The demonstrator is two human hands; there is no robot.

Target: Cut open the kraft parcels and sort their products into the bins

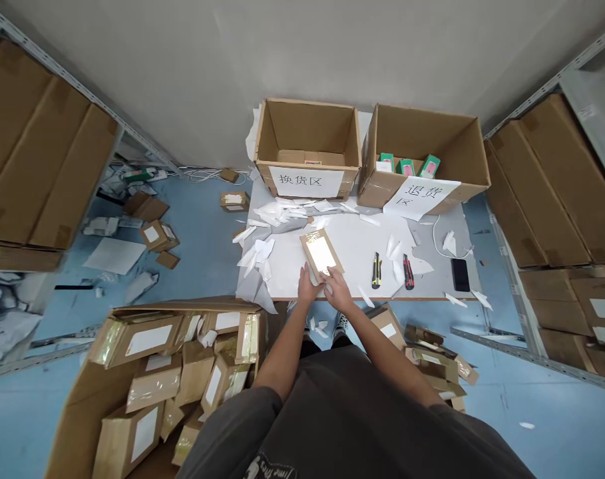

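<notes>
A small flat cardboard parcel (320,251) with a glossy white label lies on the white table (362,249) in front of me. My left hand (308,286) rests at its near left corner, fingers pressed against the edge. My right hand (338,287) grips the near right corner, fingers curled on the box. Both hands touch the parcel's near end. Just right of my hands lie a yellow-black utility knife (377,270) and a red-black utility knife (408,271).
Two open cartons with paper signs stand at the table's back: the left one (307,148), the right one (422,159) holding green-pink items. A black phone (460,274) lies right. Paper scraps litter the table. A big box of parcels (167,379) sits lower left; shelves flank both sides.
</notes>
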